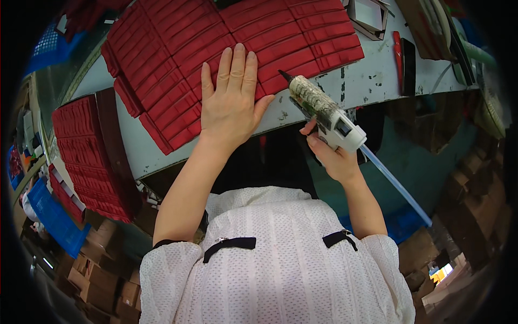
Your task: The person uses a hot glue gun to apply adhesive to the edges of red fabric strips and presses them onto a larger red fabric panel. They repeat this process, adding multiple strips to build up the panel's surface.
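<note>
My left hand (232, 102) lies flat, fingers stretched, on rows of red, pleated fabric-like pieces (189, 48) laid side by side across the table. In my right hand (332, 154) is a hot glue gun (324, 110), white at the back and stained along its barrel. Its dark nozzle tip points up and left, close to the lower edge of the red pieces. A long translucent glue stick (396, 183) sticks out of the gun's rear. My right fingers wrap round the handle, partly hidden by the gun.
The pale, paint-chipped table (372, 81) ends just in front of me. A red stack (86, 151) stands at its left. Farther right lie a small white box (368, 13), a red-handled tool (398, 59) and a black bar (408, 67). Cardboard boxes (100, 275) fill the floor behind.
</note>
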`<state>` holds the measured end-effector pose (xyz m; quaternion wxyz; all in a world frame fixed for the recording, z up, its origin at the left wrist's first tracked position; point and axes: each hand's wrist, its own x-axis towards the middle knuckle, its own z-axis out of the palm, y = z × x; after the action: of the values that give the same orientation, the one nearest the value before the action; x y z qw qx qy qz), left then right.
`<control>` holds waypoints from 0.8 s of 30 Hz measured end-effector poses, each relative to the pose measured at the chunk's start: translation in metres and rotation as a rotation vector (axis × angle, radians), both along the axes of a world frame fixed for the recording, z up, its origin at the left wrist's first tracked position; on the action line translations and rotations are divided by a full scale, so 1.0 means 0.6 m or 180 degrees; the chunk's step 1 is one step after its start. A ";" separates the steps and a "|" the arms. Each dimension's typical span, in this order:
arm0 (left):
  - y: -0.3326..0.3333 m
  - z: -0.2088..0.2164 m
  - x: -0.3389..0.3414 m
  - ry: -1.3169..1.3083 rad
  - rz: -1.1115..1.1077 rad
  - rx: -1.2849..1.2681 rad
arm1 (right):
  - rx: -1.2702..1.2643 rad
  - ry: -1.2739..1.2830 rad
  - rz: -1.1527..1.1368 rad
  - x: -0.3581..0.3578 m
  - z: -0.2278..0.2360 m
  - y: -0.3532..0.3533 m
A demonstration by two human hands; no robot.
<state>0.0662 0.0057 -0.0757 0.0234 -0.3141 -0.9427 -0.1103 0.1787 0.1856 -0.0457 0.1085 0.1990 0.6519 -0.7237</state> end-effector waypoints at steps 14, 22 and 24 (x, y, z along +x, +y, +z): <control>0.000 0.001 0.000 -0.0009 0.0037 -0.0032 | 0.1092 0.0037 -0.0109 -0.008 -0.011 0.012; 0.000 0.002 -0.001 -0.0027 0.0021 -0.0041 | -0.0127 0.0411 0.0031 0.004 -0.004 0.008; 0.001 0.001 -0.001 0.0005 0.0013 -0.0030 | -0.0562 0.0030 -0.0101 0.020 -0.005 0.030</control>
<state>0.0658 0.0062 -0.0749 0.0229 -0.3124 -0.9438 -0.1056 0.1905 0.2038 -0.0489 0.1111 0.1955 0.5827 -0.7809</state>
